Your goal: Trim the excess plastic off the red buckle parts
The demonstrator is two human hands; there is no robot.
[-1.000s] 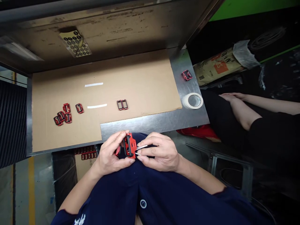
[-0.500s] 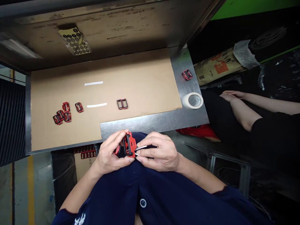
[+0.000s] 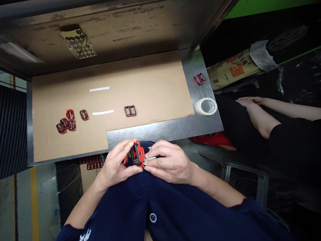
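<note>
In front of my body, my left hand [image 3: 117,165] is closed around a red and black plastic frame [image 3: 140,153], its fingers and thumb along the left side and lower end. A second red piece shows partly behind it, in the left palm. My right hand [image 3: 170,162] pinches slim metal tweezers [image 3: 152,157], whose tips touch the lower right side of the frame. What the tips grip is too small to make out. On the cardboard, a pair of similar frames [image 3: 130,110] lies side by side, and a loose cluster of them [image 3: 67,122] lies at the left.
A metal table [image 3: 160,129] carries the cardboard sheet [image 3: 150,83]. A roll of tape [image 3: 207,106] and one more frame [image 3: 200,78] are at its right end. A sticker sheet [image 3: 79,43] is on the back panel. Another person's hands [image 3: 247,100] rest at the right.
The tweezers have turned flatter, and their two prongs, apart before, now look pressed together at the frame. The right fingers have shifted slightly; the left hand keeps its hold.
</note>
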